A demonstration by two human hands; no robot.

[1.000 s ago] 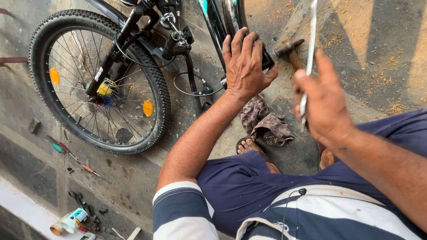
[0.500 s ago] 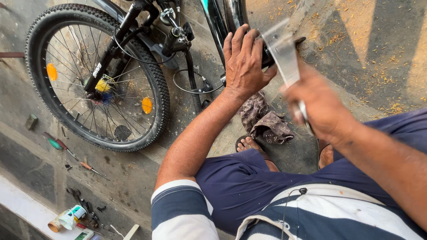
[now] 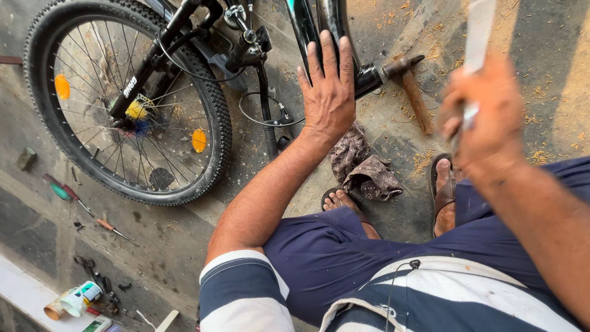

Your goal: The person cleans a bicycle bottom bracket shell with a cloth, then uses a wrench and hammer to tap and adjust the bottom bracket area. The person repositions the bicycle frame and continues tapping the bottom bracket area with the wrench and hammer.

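Note:
My left hand (image 3: pixel 329 92) lies flat with its fingers spread on the black frame tube (image 3: pixel 335 24) of a bicycle that lies on the ground. My right hand (image 3: pixel 485 117) is blurred at the right, closed around a flat pale metal tool (image 3: pixel 478 31) that points up and away. A hammer with a wooden handle (image 3: pixel 413 89) rests on the ground between the two hands, its head against the frame's bottom end (image 3: pixel 372 77). A crumpled patterned rag (image 3: pixel 364 165) lies below my left hand, by my sandalled feet.
The bicycle's spoked wheel (image 3: pixel 129 98) with orange reflectors fills the upper left. Screwdrivers (image 3: pixel 61 192) and small parts lie on the concrete at left. A can and a tube (image 3: pixel 74 300) sit on a pale ledge at the lower left. Sawdust is scattered at the upper right.
My right hand has swung to the right with the metal tool, uncovering the hammer on the ground. My left hand has stayed on the frame with its fingers straighter.

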